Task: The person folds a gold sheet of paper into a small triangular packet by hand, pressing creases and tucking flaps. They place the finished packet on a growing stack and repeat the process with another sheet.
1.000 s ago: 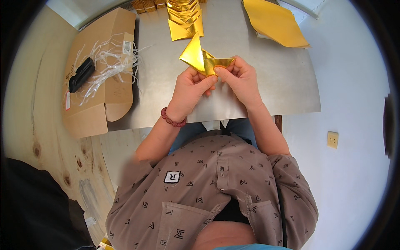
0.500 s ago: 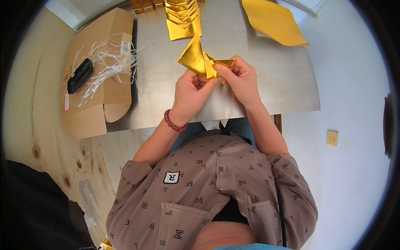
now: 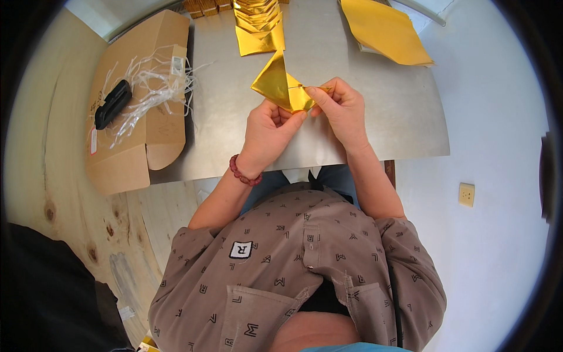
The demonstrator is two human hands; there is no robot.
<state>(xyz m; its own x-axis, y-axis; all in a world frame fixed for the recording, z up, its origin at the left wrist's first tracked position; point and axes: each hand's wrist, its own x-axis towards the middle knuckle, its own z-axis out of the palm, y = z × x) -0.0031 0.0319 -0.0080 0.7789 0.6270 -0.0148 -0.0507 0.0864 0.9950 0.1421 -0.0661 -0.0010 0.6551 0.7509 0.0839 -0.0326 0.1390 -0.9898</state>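
Observation:
A partly folded sheet of shiny gold paper [image 3: 273, 84] is held between both hands over the near part of the metal table. My left hand [image 3: 271, 128] pinches its lower edge, thumb on top and fingers curled beneath. At the paper's right side, my right hand [image 3: 340, 111] grips a folded flap between thumb and fingers. One large pointed flap stands up on the left. Just beyond lies a row of overlapping folded gold papers [image 3: 260, 42]. The fingertips under the paper are partly hidden.
A flattened cardboard box [image 3: 138, 105] lies at the left with clear plastic strips [image 3: 152, 88] and a black object [image 3: 113, 104] on it. A stack of yellow-gold sheets [image 3: 387, 32] rests at the far right of the metal table [image 3: 404, 111]. Brown bundles [image 3: 206, 7] sit at the far edge.
My right hand has shifted the right-hand flap of the gold paper, so it now shows edge-on and more of the paper's inner face is exposed. My left hand stays nearly still.

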